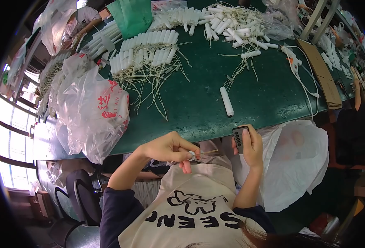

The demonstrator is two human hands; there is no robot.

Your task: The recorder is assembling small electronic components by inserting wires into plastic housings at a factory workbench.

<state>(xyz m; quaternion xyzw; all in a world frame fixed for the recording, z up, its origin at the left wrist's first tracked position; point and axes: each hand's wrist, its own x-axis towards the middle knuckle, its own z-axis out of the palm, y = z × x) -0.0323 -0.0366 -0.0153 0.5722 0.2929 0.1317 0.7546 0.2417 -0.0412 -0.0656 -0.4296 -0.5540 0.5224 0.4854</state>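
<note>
My left hand (pixel 166 148) is closed in a pinch over my lap. Its fingertips hold a small white cylindrical piece (pixel 191 156) with thin pale wires (pixel 208 152) running out to the right. My right hand (pixel 253 149) grips a slim black remote control (pixel 238 141) with several round buttons, just in front of the table edge. Closest to that hand on the table lies a white tube (pixel 226 101) with a dark near end. Farther off, another white tube (pixel 251 54) lies sideways with pale wires trailing from it.
On the green table (pixel 199 95), several wired white tubes stand in rows (pixel 149 39), and more are heaped (pixel 232 25) at the back. A clear plastic bag (pixel 83 99) overhangs the left edge. A white power strip (pixel 292 60) lies right. A white bag (pixel 294 161) hangs below.
</note>
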